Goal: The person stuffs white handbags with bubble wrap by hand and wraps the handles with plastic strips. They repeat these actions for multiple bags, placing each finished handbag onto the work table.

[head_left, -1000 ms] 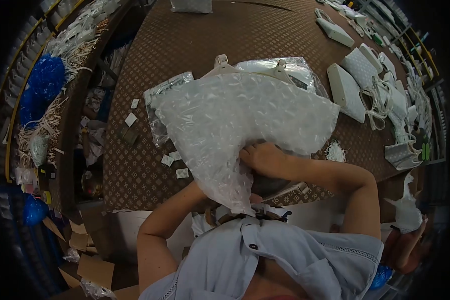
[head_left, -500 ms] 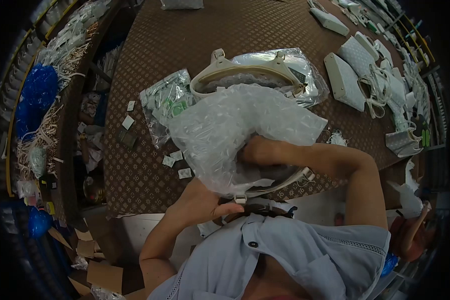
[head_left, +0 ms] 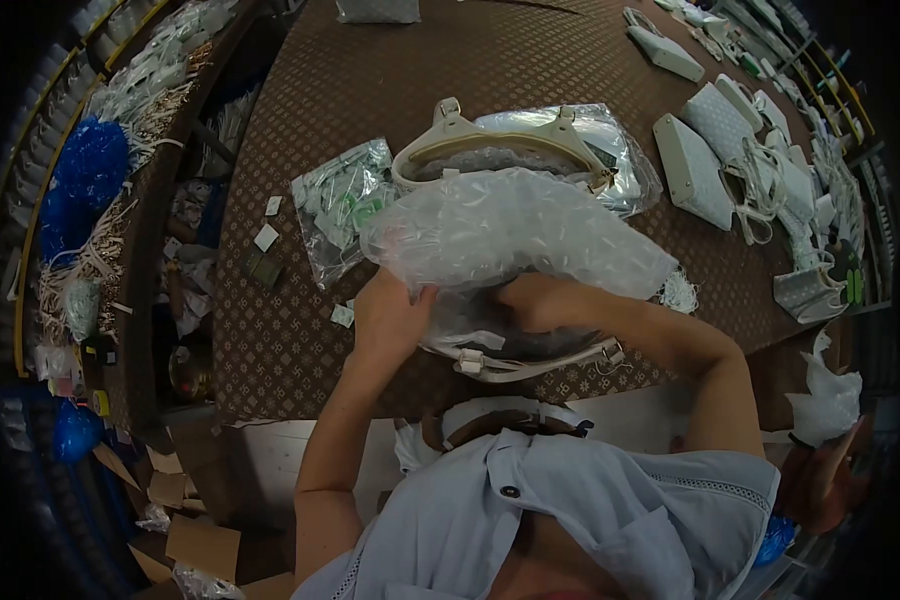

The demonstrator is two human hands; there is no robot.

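Note:
A cream-white handbag [head_left: 410,165] lies on the brown patterned table, its mouth spread wide and its handles at the far and near sides. Crumpled bubble wrap [head_left: 510,215] covers most of the opening. At the left edge of the wrap, my left hand [head_left: 385,318] pinches it between thumb and fingers. My right hand [head_left: 545,303] reaches into the fold of the wrap over the opening; its fingertips are hidden, so its grip does not show. More clear wrap shows inside the bag's far part.
A clear packet of small sachets [head_left: 345,195] lies left of the bag, with loose white sachets [head_left: 266,237] nearby. Behind is a shiny plastic packet [head_left: 620,150]. White handbags [head_left: 692,165] crowd the right side. Several cardboard boxes [head_left: 205,545] stand below left.
My left hand has moved up from the bag's near rim to the wrap's left edge. The wrap has folded away from me, baring more of the near handle. My right hand stays inside.

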